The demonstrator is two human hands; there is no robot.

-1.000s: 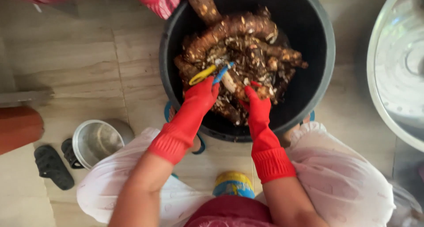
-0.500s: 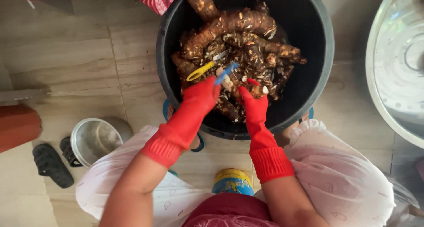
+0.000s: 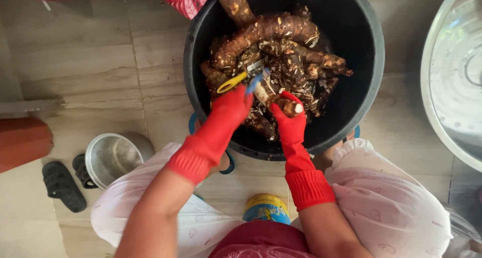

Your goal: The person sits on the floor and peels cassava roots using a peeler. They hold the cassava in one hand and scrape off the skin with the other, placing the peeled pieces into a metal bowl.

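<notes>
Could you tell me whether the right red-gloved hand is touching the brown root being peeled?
Touching: the head view shows the right hand wrapped around the root.

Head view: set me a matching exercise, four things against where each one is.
Things:
1. peeler
2. root piece
3. steel pot
4. black tub

Places:
A. on the floor beside the left knee
B. in the right hand
C. between the knees, full of brown roots
D. in the left hand

Pairs: 1-D, 2-B, 3-A, 4-C
</notes>
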